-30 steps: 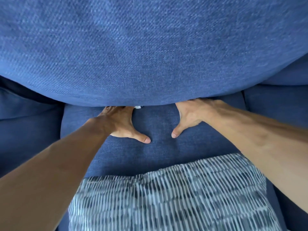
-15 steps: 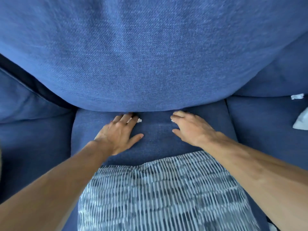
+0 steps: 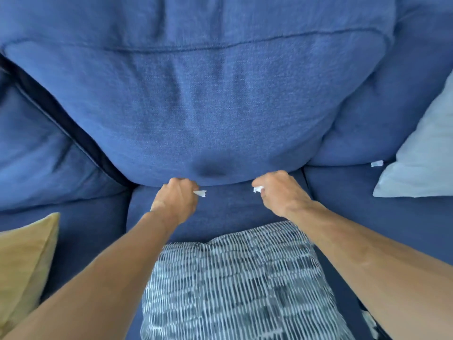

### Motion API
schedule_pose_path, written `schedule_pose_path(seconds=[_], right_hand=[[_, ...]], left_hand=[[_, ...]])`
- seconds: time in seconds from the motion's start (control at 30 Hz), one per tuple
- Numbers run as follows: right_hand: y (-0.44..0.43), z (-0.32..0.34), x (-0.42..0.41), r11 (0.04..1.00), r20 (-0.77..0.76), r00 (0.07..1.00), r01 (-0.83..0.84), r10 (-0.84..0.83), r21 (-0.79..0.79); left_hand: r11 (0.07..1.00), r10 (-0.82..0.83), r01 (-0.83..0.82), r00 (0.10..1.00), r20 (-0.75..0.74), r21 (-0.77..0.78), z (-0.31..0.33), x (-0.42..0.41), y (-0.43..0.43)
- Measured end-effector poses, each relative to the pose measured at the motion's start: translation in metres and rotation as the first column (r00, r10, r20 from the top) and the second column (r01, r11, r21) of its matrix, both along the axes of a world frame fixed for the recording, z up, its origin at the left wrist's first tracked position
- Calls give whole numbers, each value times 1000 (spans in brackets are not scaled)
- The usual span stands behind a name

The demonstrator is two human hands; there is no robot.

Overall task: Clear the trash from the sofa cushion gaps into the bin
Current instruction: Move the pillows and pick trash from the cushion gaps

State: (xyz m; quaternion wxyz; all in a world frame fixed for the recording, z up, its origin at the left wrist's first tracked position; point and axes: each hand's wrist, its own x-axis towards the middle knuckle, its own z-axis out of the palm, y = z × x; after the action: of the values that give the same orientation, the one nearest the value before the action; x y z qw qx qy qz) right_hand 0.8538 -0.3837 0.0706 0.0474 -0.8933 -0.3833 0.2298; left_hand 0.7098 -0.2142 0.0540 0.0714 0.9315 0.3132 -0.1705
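Over the blue seat cushion [image 3: 228, 212], just in front of the gap under the back cushion [image 3: 220, 114], my left hand [image 3: 177, 200] is closed on a white paper scrap [image 3: 201, 193] that sticks out to the right. A little to the right, my right hand [image 3: 282, 195] is closed on a crumpled white paper scrap [image 3: 258, 189]. Another white scrap [image 3: 376, 163] lies at the back of the right seat cushion, beside a pale pillow. No bin is in view.
A pale blue pillow [image 3: 421, 153] leans at the right. A mustard cushion [image 3: 24, 261] sits at the lower left. A dark gap [image 3: 61, 119] runs between the back cushion and the left one. My patterned-clad knee [image 3: 235, 285] rests on the seat.
Both hands have pulled back out of the gap and closed into fists, each with a white scrap in it. The view has drawn back, showing the pillows.
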Motion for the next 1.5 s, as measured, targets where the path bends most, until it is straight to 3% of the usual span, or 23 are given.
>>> schedule_pose_path(seconds=[0.17,0.4,0.63,1.1,1.5], right_hand=[[-11,74,-8,996,24,999,28,-30,88],[-25,193,-19,991,59,995,67,-74,113],[-26,302,-27,984,209,975,45,-80,171],[-44,443,-59,924,423,880,-324,215,205],[-11,531,-197,703,486,747,-635,453,320]], left_hand=[[997,18,-10,995,98,-79,75,-9,-11],[998,-17,13,998,67,69,203,-15,-9],[995,3,-27,971,238,94,324,-26,-9],[947,221,-310,817,533,83,458,-90,-91],[714,476,-684,632,612,151,535,-270,-130]])
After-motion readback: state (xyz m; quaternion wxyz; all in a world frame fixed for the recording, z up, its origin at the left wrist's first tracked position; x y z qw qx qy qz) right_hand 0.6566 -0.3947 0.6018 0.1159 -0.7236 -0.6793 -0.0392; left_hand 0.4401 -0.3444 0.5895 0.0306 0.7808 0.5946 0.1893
